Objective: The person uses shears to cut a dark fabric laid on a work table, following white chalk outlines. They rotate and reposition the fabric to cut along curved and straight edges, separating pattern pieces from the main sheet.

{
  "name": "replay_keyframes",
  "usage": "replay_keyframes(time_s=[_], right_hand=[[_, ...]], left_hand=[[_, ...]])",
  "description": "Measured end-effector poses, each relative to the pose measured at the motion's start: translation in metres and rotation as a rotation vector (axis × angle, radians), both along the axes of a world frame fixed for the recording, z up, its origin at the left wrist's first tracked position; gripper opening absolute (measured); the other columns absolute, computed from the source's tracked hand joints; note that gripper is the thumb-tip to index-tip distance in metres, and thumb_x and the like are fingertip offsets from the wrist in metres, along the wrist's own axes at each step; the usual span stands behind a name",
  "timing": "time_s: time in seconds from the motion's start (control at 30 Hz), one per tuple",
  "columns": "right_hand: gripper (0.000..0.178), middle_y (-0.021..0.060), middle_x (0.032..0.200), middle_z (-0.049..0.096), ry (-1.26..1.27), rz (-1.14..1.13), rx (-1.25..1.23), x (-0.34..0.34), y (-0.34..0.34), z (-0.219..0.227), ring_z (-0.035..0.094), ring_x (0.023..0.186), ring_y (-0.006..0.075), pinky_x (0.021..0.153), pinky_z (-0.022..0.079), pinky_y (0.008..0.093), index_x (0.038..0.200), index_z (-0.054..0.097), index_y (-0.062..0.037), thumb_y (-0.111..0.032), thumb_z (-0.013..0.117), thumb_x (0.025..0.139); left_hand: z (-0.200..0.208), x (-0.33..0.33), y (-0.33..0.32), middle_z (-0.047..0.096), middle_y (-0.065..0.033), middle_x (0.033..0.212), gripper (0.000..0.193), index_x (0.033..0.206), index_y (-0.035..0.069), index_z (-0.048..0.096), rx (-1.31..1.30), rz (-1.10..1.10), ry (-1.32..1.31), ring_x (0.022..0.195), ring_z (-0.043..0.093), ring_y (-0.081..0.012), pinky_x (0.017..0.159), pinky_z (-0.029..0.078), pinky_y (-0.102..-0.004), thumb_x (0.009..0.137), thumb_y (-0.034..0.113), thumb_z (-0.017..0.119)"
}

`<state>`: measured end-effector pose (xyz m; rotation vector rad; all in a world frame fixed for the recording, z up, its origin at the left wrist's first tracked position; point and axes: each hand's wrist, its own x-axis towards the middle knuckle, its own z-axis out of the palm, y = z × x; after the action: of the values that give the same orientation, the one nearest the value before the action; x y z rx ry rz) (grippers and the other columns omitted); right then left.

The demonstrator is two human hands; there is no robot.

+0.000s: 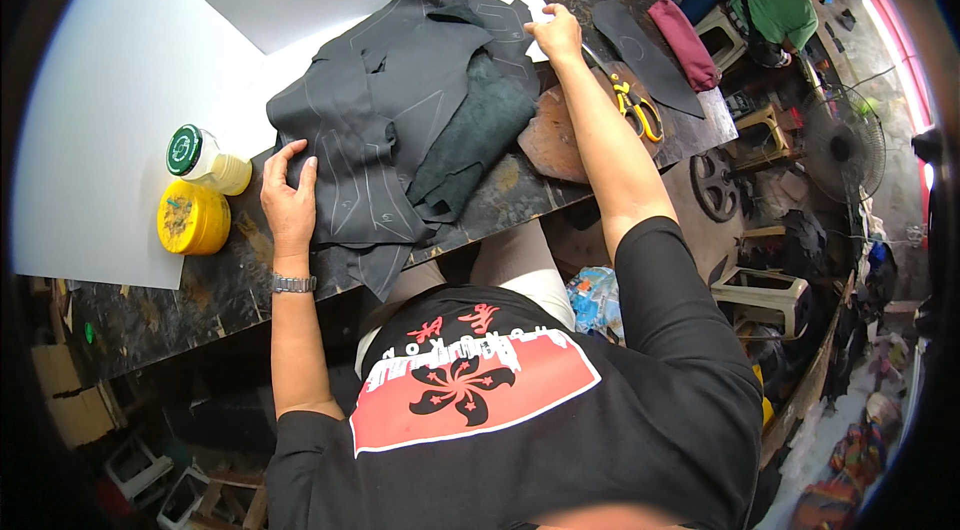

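A black leather sheet (350, 120) with pale drawn outlines lies creased on the worktable, partly folded so that its rough underside (480, 120) shows. My left hand (288, 198) rests at the sheet's left edge, thumb and forefinger apart. At the far right edge of the leather, my right hand (556, 34) has thumb and fingers closed on a small white piece of card (537, 51), which the fingers partly cover. Yellow-and-black scissors (634, 108) lie beside my right forearm, near a brown board (556, 135) that the forearm partly hides.
On the left stand a glass jar with a green lid (205, 162) and a yellow tub (192, 218). White panels (120, 100) cover the table's back left. A dark cut piece (640, 55) and a maroon pouch (684, 45) lie far right. Beyond are a fan (842, 142), stools and another person (780, 12).
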<state>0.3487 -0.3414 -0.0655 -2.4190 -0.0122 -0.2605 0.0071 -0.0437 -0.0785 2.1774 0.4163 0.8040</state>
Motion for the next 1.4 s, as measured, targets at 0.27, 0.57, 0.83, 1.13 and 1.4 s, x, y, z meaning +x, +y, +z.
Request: replay_keyframes(time_s=[0.27,0.57,0.83,1.13,1.4], right_hand=[[0.037,0.0162,0.096,0.072,0.175,0.0,0.042,-0.002,0.013,-0.005,0.069,0.09,0.0238,0.08,0.053,0.0331,0.097,0.073,-0.0035,-0.013,0.081,0.063],[0.031,-0.0027,0.084,0.062,-0.46,0.505,0.858,0.004,-0.017,0.078,0.054,0.073,0.0051,0.069,0.044,0.021,0.102,0.067,-0.0024,0.009,0.061,0.074],[0.03,0.0003,0.09,0.064,0.007,0.862,0.605,-0.083,-0.059,0.219,0.059,0.084,0.0076,0.076,0.046,0.0193,0.104,0.065,-0.0032,0.01,0.061,0.077],[0.03,0.0032,0.101,0.07,0.273,1.33,0.319,-0.145,0.028,0.122,0.061,0.088,0.0108,0.086,0.048,0.0249,0.108,0.07,-0.0064,0.001,0.068,0.079],[0.034,0.0057,0.101,0.065,-0.093,0.904,0.019,-0.142,-0.03,0.089,0.061,0.093,0.0158,0.086,0.049,0.0292,0.118,0.064,-0.0097,-0.009,0.069,0.083]], left_hand=[[0.0,0.001,-0.001,0.065,-0.0116,0.109,0.025,0.109,0.007,0.067,0.031,0.014,0.002,0.103,0.062,-0.0286,0.091,0.047,-0.0359,0.084,0.013,0.068],[0.003,-0.001,-0.001,0.062,-0.0132,0.111,0.029,0.112,0.007,0.065,0.065,0.034,-0.039,0.107,0.059,-0.0297,0.094,0.045,-0.0371,0.083,0.011,0.069],[0.068,-0.007,-0.033,0.055,-0.0123,0.128,0.04,0.126,0.007,0.059,0.061,-0.04,-0.282,0.121,0.051,-0.0266,0.104,0.039,-0.0399,0.088,0.017,0.068],[0.068,0.054,-0.083,0.063,-0.0053,0.116,0.051,0.129,0.005,0.056,-0.767,-0.718,0.029,0.101,0.057,-0.0116,0.089,0.046,-0.0253,0.084,0.017,0.075],[0.027,0.04,-0.041,0.067,-0.0048,0.102,0.035,0.109,-0.005,0.066,-0.55,-0.446,0.167,0.091,0.059,-0.0093,0.083,0.048,-0.0229,0.082,0.016,0.076]])
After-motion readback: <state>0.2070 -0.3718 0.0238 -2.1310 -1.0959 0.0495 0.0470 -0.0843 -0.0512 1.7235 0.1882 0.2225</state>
